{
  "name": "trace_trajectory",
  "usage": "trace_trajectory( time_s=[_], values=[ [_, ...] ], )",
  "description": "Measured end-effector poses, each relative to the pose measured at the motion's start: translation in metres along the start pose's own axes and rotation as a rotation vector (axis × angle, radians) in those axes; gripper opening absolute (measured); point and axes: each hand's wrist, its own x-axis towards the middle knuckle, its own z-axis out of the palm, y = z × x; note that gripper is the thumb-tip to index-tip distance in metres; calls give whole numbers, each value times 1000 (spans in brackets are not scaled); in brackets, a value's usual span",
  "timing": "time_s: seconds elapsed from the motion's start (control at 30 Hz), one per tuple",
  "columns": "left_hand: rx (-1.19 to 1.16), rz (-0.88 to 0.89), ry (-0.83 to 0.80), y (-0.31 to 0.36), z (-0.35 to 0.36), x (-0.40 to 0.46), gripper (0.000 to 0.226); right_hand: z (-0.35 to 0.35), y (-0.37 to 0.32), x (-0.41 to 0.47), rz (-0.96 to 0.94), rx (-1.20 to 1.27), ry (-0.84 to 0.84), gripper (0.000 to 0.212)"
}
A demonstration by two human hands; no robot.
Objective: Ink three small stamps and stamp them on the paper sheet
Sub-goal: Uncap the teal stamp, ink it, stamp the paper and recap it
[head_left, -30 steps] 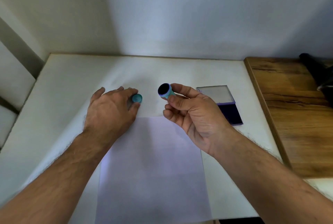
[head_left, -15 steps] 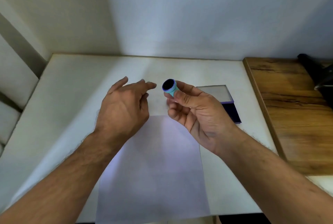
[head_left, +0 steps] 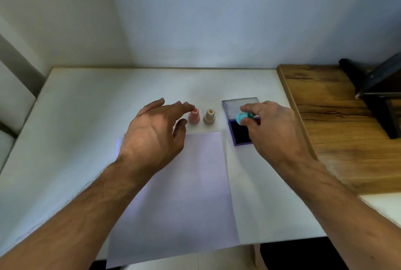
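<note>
Head view: ink pad case (head_left: 240,122) open, lid flat behind, dark pad inside. Right hand (head_left: 272,127) pinches teal stamp (head_left: 243,117) between thumb and fingertips above pad. Left hand (head_left: 155,133) spread, empty, fingertips near pink stamp (head_left: 194,115); beige stamp (head_left: 209,116) beside; paper sheet (head_left: 186,200) below

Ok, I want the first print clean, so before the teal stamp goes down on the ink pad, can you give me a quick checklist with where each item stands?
1. Teal stamp held in the right hand: ok, pinched between thumb and fingers.
2. Ink pad lid open: ok, the dark pad is exposed and the clear lid lies back.
3. Stamp over the pad: ok, it hovers at the pad's far edge.
4. Stamp face pointing down: cannot tell, it looks tilted sideways.
5. Paper sheet flat and bare: ok, no prints visible.
6. Pink stamp and beige stamp out of the way: ok, upright beyond the paper; the left hand hovers open beside the pink one.
</note>
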Motion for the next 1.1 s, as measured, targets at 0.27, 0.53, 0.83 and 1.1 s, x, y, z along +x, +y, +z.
trace_trajectory(
  time_s=[0.27, 0.53, 0.83, 1.1],
  values=[
    [-31, -8, -39, 7, -6, 2, 32, -4, 7, -4, 76, -62, -41, 26],
    [-57, -44, -49, 9, -11, 4, 29, -3, 10, 4, 120, -125, -145, 15],
    [-118, -97, -43, 6, -14, -2, 32, 2, 16, 11, 45, -193, -137, 11],
    [-124, -154, -34, -2, -25, -4, 30, 9, 19, 20, 183, -214, -325, 32]
  ],
)
